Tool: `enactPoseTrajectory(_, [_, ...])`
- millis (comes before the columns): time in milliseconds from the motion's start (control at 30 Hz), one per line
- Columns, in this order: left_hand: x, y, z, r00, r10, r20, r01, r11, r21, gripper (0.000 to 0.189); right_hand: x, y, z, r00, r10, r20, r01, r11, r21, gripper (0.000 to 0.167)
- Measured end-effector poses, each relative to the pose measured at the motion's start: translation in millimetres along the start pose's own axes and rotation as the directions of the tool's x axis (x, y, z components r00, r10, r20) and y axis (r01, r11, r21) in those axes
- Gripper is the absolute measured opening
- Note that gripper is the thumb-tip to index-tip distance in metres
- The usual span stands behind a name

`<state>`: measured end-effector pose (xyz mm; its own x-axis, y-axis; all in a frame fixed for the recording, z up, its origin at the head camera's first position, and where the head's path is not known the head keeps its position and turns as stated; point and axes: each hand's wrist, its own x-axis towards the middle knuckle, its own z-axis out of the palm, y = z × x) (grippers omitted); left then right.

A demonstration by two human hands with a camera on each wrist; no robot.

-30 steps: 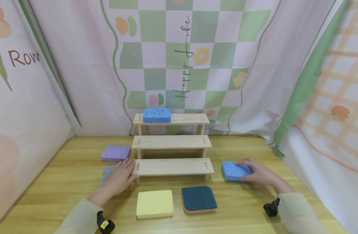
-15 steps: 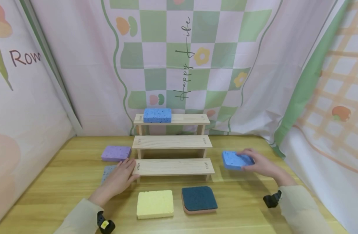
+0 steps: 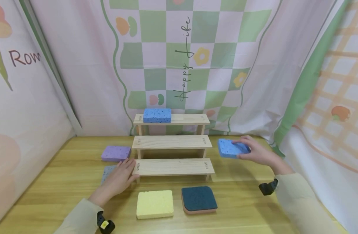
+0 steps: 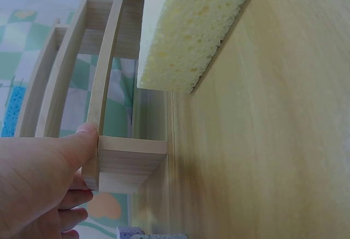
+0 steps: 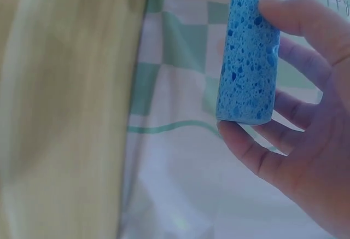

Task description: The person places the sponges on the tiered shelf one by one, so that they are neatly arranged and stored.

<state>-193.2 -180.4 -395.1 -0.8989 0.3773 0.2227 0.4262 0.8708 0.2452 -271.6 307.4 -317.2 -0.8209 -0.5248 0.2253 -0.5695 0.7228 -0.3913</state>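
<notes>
Above the table (image 3: 240, 201), bent right fingers (image 5: 247, 147) grip a blue sponge (image 3: 228, 149).

A wood-grained table (image 3: 234, 214) stretches before a pale back curtain (image 3: 88, 71) printed with green-and-white checks (image 3: 155, 22), yellow flowers (image 3: 201, 56) and sideways "Happy Life" lettering (image 3: 183, 76), flanked by a left curtain (image 3: 27, 100) bearing a word (image 3: 24, 58), perhaps "Row", cut off at its edge, and a right curtain (image 3: 339, 81) with orange checks (image 3: 346, 53) and a green border (image 3: 305, 91).

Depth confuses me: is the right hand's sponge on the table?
Off it: the right wrist view shows curtain between blue sponge and table.
</notes>
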Motion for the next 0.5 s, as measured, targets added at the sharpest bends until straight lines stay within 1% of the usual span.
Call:
enactPoseTrajectory(167, [0.1,-0.3,0.1,1.000,0.006,-0.005,-0.006,1.000,0.005,0.058,10.8,-12,-6,1.000,0.004,0.008,-0.004,1.000,-0.015,0.048])
enactPoseTrajectory(333, [0.2,-0.5,0.0,1.000,0.008,-0.006,-0.008,1.000,0.005,0.057,20.0,-23,-11,1.000,-0.009,0.016,0.009,1.000,-0.004,0.047])
enactPoseTrajectory(500, [0.7,0.0,-0.7,1.000,0.007,0.000,-0.007,1.000,0.009,0.057,28.5,-30,-16,1.000,-0.010,0.004,0.010,1.000,-0.015,0.047])
